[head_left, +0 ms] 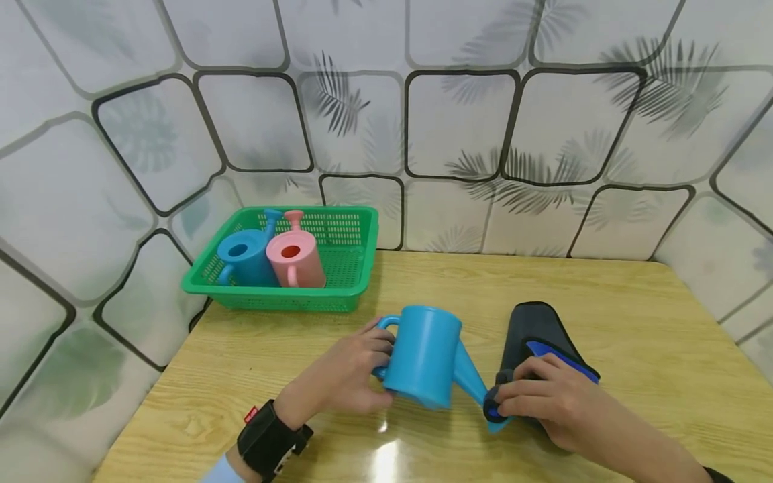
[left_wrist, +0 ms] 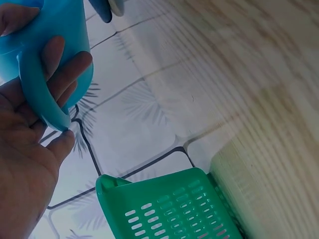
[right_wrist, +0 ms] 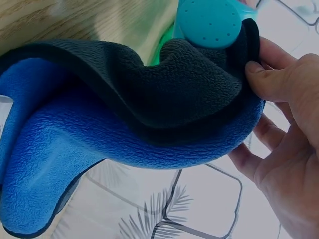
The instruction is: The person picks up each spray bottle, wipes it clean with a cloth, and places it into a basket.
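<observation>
My left hand (head_left: 356, 369) grips the handle of a blue toy watering can (head_left: 425, 355), which is tilted above the table with its spout pointing down to the right. In the left wrist view, the fingers pass through the handle (left_wrist: 40, 92). My right hand (head_left: 558, 402) pinches the edge of a cloth (head_left: 531, 329), dark grey on one side and blue on the other. That pinched edge is at the can's spout end. In the right wrist view, the perforated sprinkler head (right_wrist: 210, 24) shows just behind the folded cloth (right_wrist: 164, 109).
A green plastic basket (head_left: 290, 300) stands at the back left against the patterned wall. Inside it are another blue watering can (head_left: 250, 258) and a pink one (head_left: 302, 261). The wooden table (head_left: 459, 282) runs up to the wall.
</observation>
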